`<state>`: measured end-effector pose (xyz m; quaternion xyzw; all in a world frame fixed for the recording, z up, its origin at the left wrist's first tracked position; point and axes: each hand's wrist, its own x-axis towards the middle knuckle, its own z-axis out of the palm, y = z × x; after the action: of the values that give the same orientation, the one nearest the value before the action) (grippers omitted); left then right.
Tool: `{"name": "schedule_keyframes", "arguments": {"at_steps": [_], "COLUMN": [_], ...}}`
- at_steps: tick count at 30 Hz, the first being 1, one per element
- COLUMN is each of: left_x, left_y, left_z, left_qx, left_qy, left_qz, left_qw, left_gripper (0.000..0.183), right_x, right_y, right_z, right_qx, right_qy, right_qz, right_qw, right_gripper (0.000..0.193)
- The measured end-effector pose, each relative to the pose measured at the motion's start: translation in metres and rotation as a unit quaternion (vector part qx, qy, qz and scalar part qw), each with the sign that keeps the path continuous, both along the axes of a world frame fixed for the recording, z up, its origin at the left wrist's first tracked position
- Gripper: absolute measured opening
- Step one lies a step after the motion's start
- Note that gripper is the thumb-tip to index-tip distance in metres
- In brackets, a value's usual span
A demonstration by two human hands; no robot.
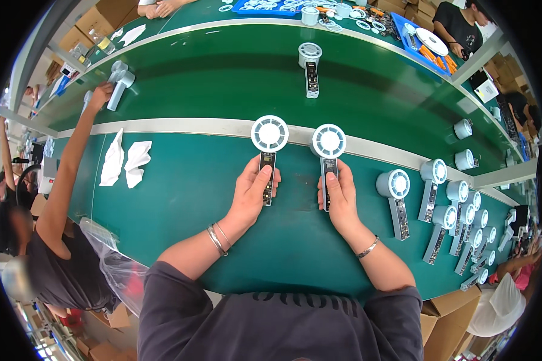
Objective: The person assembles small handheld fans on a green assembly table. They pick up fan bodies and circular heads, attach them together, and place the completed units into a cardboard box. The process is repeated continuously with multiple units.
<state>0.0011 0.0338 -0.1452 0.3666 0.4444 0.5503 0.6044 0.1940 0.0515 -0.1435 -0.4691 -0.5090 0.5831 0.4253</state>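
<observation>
Above the green surface (180,207), midway across the view, we hold two pale handheld fans side by side, their round, spoked heads directed away from us. Our left hand (251,188) is closed around the handle of the left-held fan (270,133), thumb laid along the exposed dark circuit board; our right hand (342,195) grips the right-held fan (329,141) in the same manner. Both fans stand apart from each other, and their heads overlap the pale rail (183,126) at the far edge of the surface. We cannot tell whether either handle touches the surface beneath.

To the right of our right hand, a single fan (398,207) lies with its circuitry uncovered; beyond it, a cluster of similar fans (444,218) lies close together, heads mostly pointing away from us. To the left, two crumpled white cloths (112,159) lie near each other. Across the rail, on a green strip (223,78), we find another open-handled fan (311,60). At far left, a co-worker's hand (102,95) reaches to grey fans (121,85) there. At upper right, a blue tray (401,37) contains orange parts (429,50) and a white disc (432,41).
</observation>
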Motion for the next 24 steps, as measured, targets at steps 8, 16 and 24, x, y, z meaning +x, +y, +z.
{"name": "schedule_keyframes", "arguments": {"at_steps": [8, 16, 24], "left_x": [0.0026, 0.0015, 0.0019], "left_y": [-0.0022, -0.0013, -0.0035], "left_z": [0.0, -0.002, 0.0006], "left_qx": [0.029, 0.012, 0.035], "left_qy": [0.024, 0.012, -0.004], "left_qz": [0.006, -0.007, 0.003], "left_qw": [0.999, 1.0, 0.999], "left_gripper": [0.033, 0.03, 0.03], "right_x": [-0.0011, -0.0027, -0.0008], "right_y": [-0.003, -0.0055, -0.0031], "right_z": [-0.0033, -0.0019, -0.0034], "right_qx": [0.022, 0.03, 0.036], "right_qy": [0.022, 0.011, 0.045], "right_qz": [0.015, 0.023, 0.009], "right_qw": [0.999, 0.999, 0.998], "right_gripper": [0.049, 0.044, 0.045]}}
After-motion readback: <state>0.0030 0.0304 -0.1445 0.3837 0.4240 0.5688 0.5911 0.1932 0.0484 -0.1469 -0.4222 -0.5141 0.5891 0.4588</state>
